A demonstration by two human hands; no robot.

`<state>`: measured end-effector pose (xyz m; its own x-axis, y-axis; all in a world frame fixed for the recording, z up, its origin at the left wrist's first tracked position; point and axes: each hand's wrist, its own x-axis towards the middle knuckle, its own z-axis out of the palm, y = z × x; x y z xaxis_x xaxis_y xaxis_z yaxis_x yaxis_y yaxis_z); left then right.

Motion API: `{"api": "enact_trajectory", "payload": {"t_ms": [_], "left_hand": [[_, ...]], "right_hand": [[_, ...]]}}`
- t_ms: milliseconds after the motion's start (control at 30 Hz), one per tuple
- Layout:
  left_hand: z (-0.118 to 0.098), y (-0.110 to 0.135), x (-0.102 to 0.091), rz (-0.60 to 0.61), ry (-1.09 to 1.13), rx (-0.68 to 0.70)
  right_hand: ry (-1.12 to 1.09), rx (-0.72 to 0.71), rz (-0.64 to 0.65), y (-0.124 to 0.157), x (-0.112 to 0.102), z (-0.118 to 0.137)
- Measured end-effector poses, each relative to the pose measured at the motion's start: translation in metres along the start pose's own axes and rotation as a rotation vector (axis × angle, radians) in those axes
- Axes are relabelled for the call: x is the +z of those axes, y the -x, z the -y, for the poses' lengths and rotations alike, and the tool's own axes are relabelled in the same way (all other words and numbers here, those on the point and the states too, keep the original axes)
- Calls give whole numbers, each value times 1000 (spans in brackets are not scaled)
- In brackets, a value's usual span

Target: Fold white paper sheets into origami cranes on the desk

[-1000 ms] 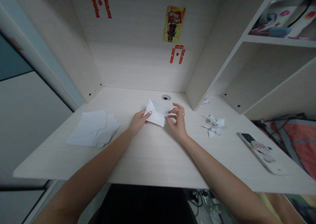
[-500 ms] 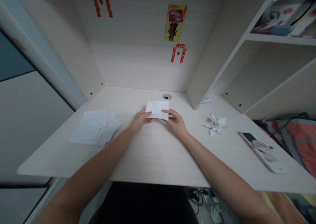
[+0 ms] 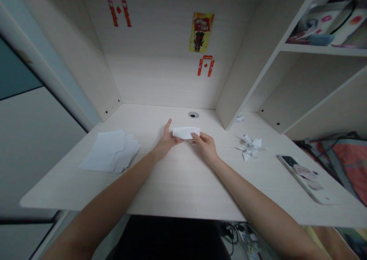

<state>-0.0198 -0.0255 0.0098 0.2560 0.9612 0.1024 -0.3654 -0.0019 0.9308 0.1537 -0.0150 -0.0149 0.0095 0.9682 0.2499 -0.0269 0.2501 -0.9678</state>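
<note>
Paper in hand: a small folded sheet of white paper [image 3: 185,132], held just above the desk [image 3: 177,187] near its middle, long edge running left to right; it shows as a narrow strip from here.
Right hand [image 3: 205,144]: gripping the paper's right end, thumb pressed on the near face, fingers curled behind and partly hidden.
Left hand [image 3: 166,142]: at the paper's left end, spread; thumb raised clear of the sheet, fingers reaching along below its lower edge. Whether the fingertips bear on it, I cannot tell.
Left side of desk: a loose, fanned stack of white sheets [image 3: 104,151], well apart from the folded one, beside the left forearm.
Right side of desk: a cluster of small folded paper pieces [image 3: 249,147] with pointed ends; another white scrap [image 3: 239,118] farther back, by the upright divider [image 3: 243,76].
Phone [image 3: 305,181]: lying back up near the right end, camera block at its far end, stickers on the back.
Back of desk: a round cable grommet [image 3: 193,115] beyond the hands.
Back panel: a yellow-and-red card [image 3: 201,32] above a small red door-shaped sticker set [image 3: 205,65]; a similar red set [image 3: 119,8] at upper left.
Under desk: dark cables [image 3: 231,233], right of the person's dark-clothed lap [image 3: 169,239].
</note>
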Motion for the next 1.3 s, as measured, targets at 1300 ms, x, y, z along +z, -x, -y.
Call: {"api": "enact_trajectory", "payload": {"t_ms": [1300], "left_hand": [[10,-2,4,-263,-267,28]], "right_hand": [[-79,57,-99,4,4,4]]}}
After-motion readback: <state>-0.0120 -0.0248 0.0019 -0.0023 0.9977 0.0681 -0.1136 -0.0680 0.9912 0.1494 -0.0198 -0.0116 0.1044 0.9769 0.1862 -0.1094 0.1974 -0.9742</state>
